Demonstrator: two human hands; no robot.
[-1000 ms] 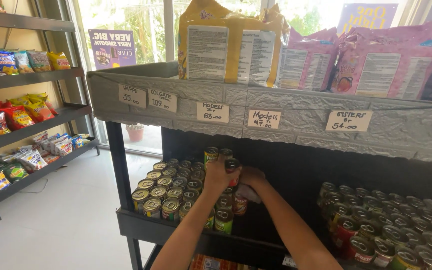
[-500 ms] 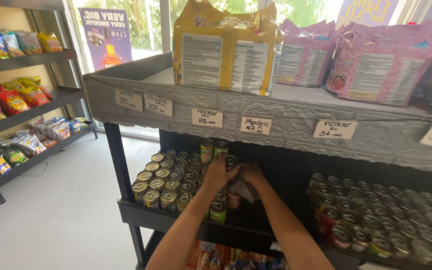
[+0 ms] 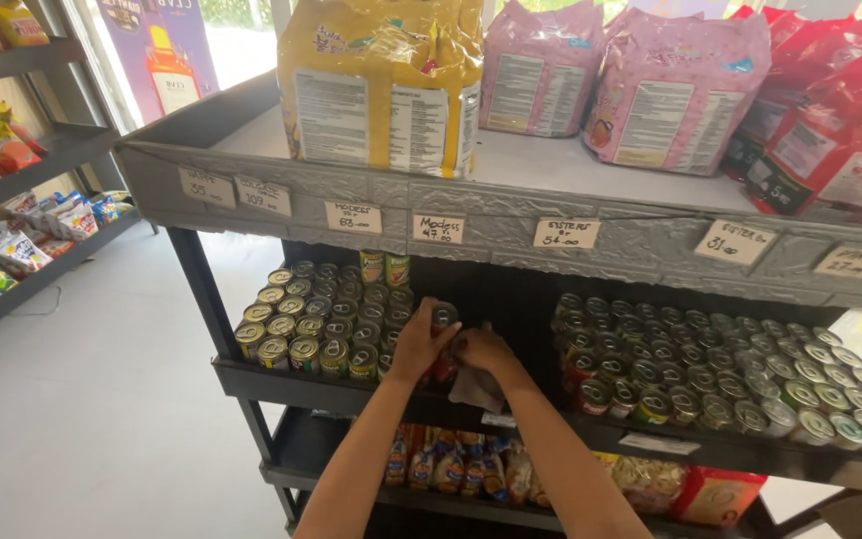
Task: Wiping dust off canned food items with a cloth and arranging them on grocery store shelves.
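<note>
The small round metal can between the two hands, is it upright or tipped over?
Upright: the small round metal can shows its lid facing up, with the left hand and right hand around it.

A: Top shelf (image 3: 551, 165) count? 
B: One yellow bag (image 3: 383, 80), two pink bags (image 3: 672, 85), at least two red bags (image 3: 845, 130). Seven price tags (image 3: 438, 229) along the edge.
A: Cans? 
B: Two groups of cans (image 3: 323, 321), too many to count. Two hands (image 3: 451, 347) were at one can (image 3: 443, 319).
</note>
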